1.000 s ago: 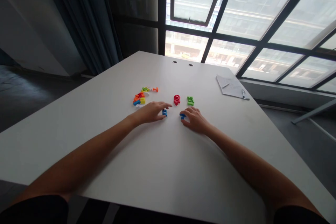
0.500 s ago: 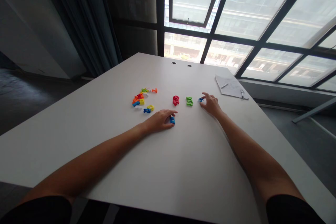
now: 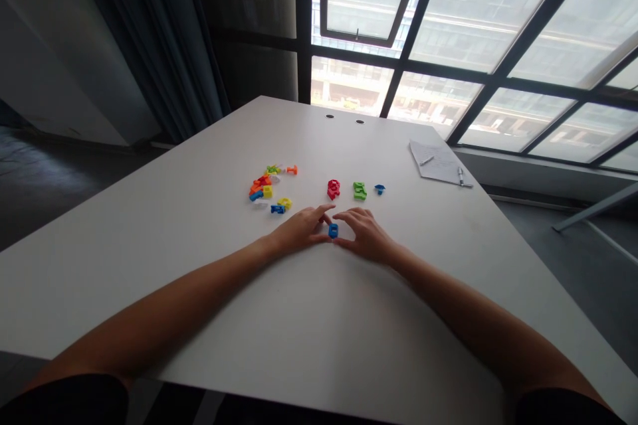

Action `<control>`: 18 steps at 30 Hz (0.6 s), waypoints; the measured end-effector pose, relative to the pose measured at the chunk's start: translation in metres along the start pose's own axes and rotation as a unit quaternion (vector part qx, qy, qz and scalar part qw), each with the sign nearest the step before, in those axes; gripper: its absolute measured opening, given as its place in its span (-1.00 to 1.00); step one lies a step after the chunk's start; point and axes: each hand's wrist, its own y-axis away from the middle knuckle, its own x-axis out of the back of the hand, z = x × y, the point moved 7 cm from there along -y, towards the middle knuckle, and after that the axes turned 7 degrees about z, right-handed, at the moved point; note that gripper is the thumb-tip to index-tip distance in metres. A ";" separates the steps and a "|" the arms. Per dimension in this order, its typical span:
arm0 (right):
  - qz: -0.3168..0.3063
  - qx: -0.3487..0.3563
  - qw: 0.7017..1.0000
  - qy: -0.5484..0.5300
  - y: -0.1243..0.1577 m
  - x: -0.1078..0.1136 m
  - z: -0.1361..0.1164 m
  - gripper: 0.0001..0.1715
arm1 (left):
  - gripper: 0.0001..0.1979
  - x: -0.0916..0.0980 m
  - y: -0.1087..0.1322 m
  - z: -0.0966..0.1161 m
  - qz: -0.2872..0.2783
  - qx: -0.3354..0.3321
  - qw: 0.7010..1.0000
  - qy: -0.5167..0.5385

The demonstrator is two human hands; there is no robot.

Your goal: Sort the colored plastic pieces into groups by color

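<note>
A small blue plastic piece (image 3: 333, 230) with a slot in its face sits between my two hands, low over the white table. My left hand (image 3: 302, 229) grips it from the left with thumb and fingers, the index finger stretched out above. From the right, the thumb and fingers of my right hand (image 3: 367, 236) curve around the same piece; their exact contact is hard to see. Beyond the hands stand a red piece (image 3: 333, 189), a green piece (image 3: 359, 190) and a small blue winged piece (image 3: 379, 190) in a row.
Several loose plastic pieces lie in a cluster at the left, among them a yellow piece (image 3: 268, 192), an orange piece (image 3: 292, 170) and a dark blue piece (image 3: 278, 209). Paper sheets (image 3: 438, 163) with pens rest near the right edge of the white table (image 3: 279, 319).
My right hand has left the small blue winged piece and come across to my left hand. The blue piece at my left hand has shifted slightly right and turned.
</note>
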 end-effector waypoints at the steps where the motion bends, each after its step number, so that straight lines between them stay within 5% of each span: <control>1: -0.012 -0.001 1.000 -0.006 0.001 -0.004 -0.008 -0.54 | -0.19 0.000 0.000 -0.001 0.000 0.005 1.000 0.001; 5: -0.020 -0.019 1.000 -0.002 0.004 -0.002 -0.001 -0.66 | -0.20 0.001 0.000 -0.001 -0.007 0.001 1.000 -0.004; 9: 0.038 -0.088 0.995 0.033 0.017 0.016 0.045 -0.54 | -0.29 0.001 0.000 0.003 -0.005 -0.011 1.000 -0.022; 13: 0.131 -0.218 0.960 0.116 0.031 0.037 0.100 -0.39 | -0.33 -0.001 0.000 0.004 -0.003 -0.015 1.000 -0.025; 18: 0.137 -0.283 0.923 0.222 0.025 0.044 0.138 -0.28 | -0.36 0.000 0.000 0.006 -0.003 -0.018 0.999 -0.035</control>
